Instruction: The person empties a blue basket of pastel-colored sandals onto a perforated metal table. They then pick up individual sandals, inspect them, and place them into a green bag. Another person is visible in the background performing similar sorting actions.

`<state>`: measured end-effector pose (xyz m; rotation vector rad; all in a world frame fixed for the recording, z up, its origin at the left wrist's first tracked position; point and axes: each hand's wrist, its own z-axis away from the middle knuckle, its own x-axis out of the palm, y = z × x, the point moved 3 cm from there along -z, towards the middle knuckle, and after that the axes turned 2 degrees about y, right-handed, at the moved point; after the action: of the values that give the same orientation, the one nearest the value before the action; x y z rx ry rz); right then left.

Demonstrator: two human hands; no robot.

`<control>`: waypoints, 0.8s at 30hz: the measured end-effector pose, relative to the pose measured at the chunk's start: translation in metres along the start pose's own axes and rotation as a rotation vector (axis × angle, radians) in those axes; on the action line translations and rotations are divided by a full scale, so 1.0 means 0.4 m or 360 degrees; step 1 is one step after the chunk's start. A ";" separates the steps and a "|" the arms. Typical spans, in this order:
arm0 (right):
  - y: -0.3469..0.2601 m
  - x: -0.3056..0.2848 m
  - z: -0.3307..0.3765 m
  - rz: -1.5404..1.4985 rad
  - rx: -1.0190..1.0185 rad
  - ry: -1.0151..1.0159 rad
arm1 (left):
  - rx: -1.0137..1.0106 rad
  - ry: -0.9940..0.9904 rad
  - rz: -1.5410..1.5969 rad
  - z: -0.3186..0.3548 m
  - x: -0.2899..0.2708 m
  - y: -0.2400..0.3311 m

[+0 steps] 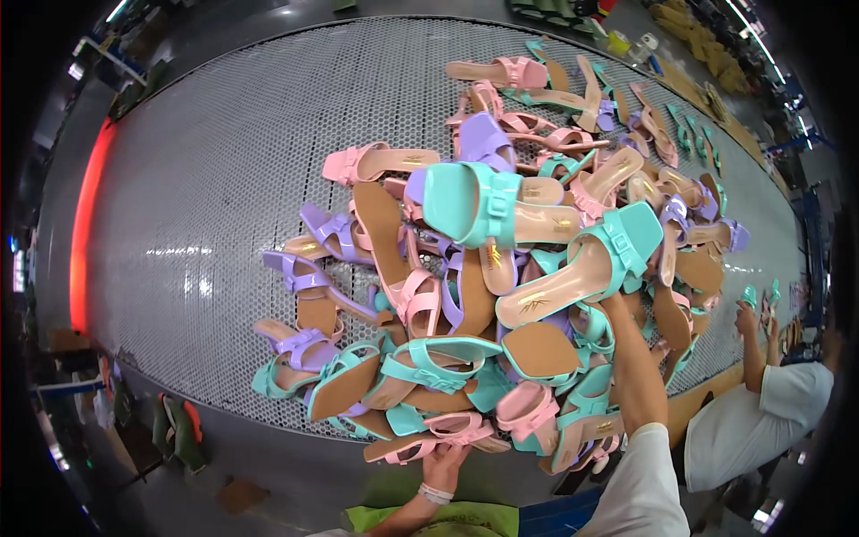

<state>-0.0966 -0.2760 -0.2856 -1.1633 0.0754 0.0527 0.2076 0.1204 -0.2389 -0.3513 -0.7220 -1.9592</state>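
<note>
At the near edge of the pile, my left hand (pixel 443 464) is closed on a pink slide sandal (pixel 458 429), its fingers partly covered by the shoe. My right forearm reaches into the pile from the lower right. Of my right hand (pixel 616 309) only the wrist end shows; a turquoise heeled sandal (pixel 573 277) with a pale insole lies over it and hides the fingers. A second turquoise sandal (pixel 474 204) sits just beyond, toe pointing left. Both look raised above the other shoes. Close by lie a purple sandal (pixel 309 273) and a brown-soled pink sandal (pixel 385 233).
The heap of pink, purple and turquoise sandals lies on a grey perforated table (pixel 206 161). Along its left end runs a glowing red strip (pixel 89 224). At the right, a co-worker in a white shirt (pixel 761 412) holds a turquoise sandal. Green shoes (pixel 179 434) stand at lower left.
</note>
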 end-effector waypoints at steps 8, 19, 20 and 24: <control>-0.064 0.239 0.075 0.0297 -0.0097 -0.0074 | -0.0101 0.0131 0.0527 -0.011 0.057 0.125; -0.188 1.307 0.120 0.0555 -0.0612 -0.0951 | 0.0695 -0.0174 0.0809 -0.080 -0.240 0.802; -0.196 1.426 0.139 0.0531 -0.0674 -0.1041 | 0.0746 -0.0183 0.0818 -0.095 -0.319 0.882; -0.232 1.722 0.064 -0.0240 -0.0703 -0.1392 | 0.1126 0.0147 0.0603 -0.090 -0.507 1.147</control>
<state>0.5977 -0.2875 -0.2505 -1.4907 -0.8318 0.4562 0.7087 0.0835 -0.2183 0.0387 -1.1355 -1.2560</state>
